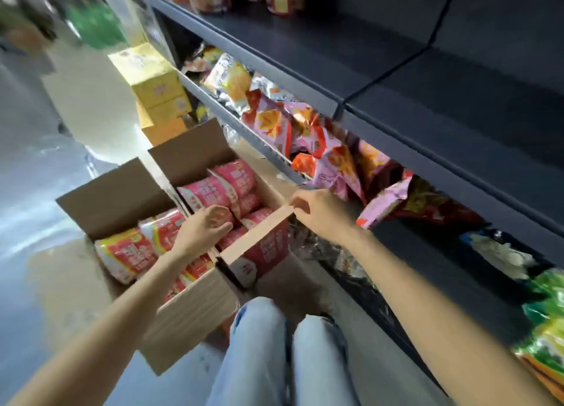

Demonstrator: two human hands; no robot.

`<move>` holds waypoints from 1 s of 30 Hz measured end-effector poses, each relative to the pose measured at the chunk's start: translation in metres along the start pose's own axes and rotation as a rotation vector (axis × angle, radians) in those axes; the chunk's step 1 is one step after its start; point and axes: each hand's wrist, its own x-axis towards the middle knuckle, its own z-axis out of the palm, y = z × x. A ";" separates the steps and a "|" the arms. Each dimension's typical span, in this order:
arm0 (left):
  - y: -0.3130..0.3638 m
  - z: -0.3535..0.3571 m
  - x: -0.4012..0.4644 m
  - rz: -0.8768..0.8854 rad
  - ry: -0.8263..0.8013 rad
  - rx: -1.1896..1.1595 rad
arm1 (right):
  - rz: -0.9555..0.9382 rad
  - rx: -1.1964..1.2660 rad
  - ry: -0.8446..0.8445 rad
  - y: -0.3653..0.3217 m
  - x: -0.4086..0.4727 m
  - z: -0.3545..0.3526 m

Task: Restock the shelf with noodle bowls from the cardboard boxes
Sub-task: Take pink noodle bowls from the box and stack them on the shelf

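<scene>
while pinching box flap [268, 222], right fingers [297, 202]

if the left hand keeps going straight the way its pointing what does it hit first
Most likely the pink noodle bowls in the open cardboard box; the left hand hovers just above them, though depth is unclear.

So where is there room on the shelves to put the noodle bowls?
The dark upper shelf is bare from the bags at its far end to its near end, so that looks like the best spot. The shelf below, piled with snack bags, is crowded. The bowls also sit packed tight in the cardboard box.
</scene>
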 end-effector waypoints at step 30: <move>-0.180 0.046 0.177 -0.032 0.063 0.559 | -0.081 -0.487 -0.331 0.005 0.316 0.222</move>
